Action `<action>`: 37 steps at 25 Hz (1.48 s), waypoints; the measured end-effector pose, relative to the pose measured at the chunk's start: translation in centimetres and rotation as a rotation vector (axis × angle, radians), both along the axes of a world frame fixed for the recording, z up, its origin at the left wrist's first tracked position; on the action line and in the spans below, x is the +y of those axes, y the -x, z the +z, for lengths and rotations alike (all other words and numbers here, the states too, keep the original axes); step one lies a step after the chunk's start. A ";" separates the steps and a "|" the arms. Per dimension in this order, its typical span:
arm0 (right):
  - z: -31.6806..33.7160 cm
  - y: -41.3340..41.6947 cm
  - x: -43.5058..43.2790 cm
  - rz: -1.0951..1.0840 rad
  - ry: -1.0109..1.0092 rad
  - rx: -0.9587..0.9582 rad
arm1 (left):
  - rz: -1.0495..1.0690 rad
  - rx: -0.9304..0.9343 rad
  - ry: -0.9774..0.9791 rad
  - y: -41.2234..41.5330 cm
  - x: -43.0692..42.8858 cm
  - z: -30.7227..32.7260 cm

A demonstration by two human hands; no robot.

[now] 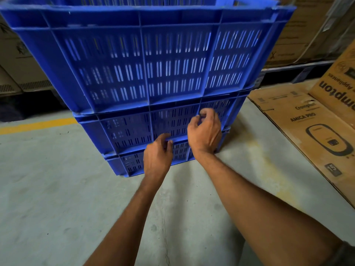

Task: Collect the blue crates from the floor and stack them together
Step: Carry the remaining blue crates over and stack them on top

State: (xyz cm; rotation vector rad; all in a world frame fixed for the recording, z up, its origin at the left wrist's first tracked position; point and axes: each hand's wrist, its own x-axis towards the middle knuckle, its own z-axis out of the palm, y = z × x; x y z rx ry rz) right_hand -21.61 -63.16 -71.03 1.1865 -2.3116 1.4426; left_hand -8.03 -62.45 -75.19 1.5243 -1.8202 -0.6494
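Here three blue crates (146, 60) stand stacked on the floor (57, 189), both hands, left hand (156, 158) and right hand (204, 131), before them with fingers loosely curled, holding nothing.

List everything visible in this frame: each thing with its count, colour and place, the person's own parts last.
blue crates: three visible, blue slotted plastic, stacked on the floor at centre; the top one runs out of frame.
cardboard boxes: at least two, brown, printed Crompton, at right; the lower one lies flat.
more cartons: brown, on a rack behind at upper right; count unclear.
floor: grey concrete.
floor line: one, yellow, at left behind the stack.
left hand: bare, fingers curled, at the lower crates' front wall.
right hand: bare, fingers curled, in front of the middle crate's wall; grip unclear.
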 end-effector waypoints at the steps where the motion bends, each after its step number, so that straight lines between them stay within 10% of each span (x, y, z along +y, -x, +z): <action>1: 1.5 0.0 -0.3 0.011 0.132 -0.015 | -0.020 -0.005 0.103 0.3 0.2 1.4; 6: 3.9 2.1 -1.0 -0.053 0.168 0.193 | 0.032 -0.132 0.598 1.2 -0.4 7.6; 20: 2.0 6.0 -1.6 -0.094 0.149 0.565 | 0.075 -0.399 0.731 -0.3 -4.1 9.0; 28: 6.5 10.6 0.0 -0.140 0.339 -0.031 | 0.040 -0.341 0.626 1.1 -2.6 10.9; 37: 7.9 13.8 0.8 0.042 -0.095 0.196 | -0.281 -0.686 0.590 13.8 -2.0 13.6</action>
